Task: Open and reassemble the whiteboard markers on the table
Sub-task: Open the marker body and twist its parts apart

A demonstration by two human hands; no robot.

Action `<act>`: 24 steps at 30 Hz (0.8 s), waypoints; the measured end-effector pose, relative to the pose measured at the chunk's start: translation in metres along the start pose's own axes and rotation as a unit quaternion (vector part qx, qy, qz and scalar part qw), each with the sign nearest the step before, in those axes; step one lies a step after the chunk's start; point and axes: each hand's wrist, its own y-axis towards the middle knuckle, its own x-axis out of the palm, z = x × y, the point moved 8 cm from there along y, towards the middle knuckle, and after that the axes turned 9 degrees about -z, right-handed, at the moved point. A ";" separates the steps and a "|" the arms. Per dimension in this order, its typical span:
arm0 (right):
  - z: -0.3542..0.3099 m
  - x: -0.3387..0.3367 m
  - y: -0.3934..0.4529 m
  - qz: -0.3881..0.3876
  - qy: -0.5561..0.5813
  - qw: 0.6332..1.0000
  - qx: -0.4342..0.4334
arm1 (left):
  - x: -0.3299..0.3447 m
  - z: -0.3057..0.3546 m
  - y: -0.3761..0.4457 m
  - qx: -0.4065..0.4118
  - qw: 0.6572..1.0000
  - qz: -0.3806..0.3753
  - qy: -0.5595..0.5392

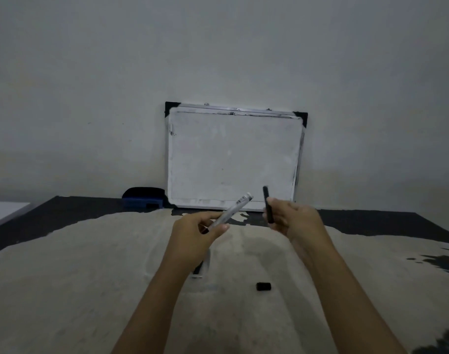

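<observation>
My left hand (201, 235) grips a white marker barrel (233, 209) with a barcode label, tilted up to the right. My right hand (293, 218) pinches a thin black stick (268, 204), probably the marker's ink core, held nearly upright a short way right of the barrel's open end. A small black cap (263, 286) lies on the table in front of my right forearm. Another marker (201, 267) lies on the table, mostly hidden under my left wrist.
A small whiteboard (233, 159) leans against the wall at the back of the table. A blue and black eraser (144, 199) sits to its left. The table (90, 277) has a worn pale top with dark patches at the edges. A white surface (3, 213) is at far left.
</observation>
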 end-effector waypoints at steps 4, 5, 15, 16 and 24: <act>-0.012 -0.001 0.002 0.002 0.140 0.989 -0.043 | 0.009 0.007 0.000 0.020 0.999 -0.028 -0.006; -0.012 -0.001 0.002 0.000 0.152 0.987 -0.046 | 0.010 0.009 0.000 0.026 0.999 -0.032 -0.007; -0.006 -0.005 0.005 0.024 0.191 0.979 -0.071 | 0.013 0.011 -0.001 0.031 0.999 -0.042 -0.002; -0.005 -0.005 0.006 0.023 0.189 0.979 -0.070 | 0.013 0.011 -0.001 0.031 0.999 -0.041 0.000; -0.007 -0.007 0.008 0.022 0.103 0.990 -0.099 | 0.012 0.008 -0.001 0.016 0.999 -0.039 0.007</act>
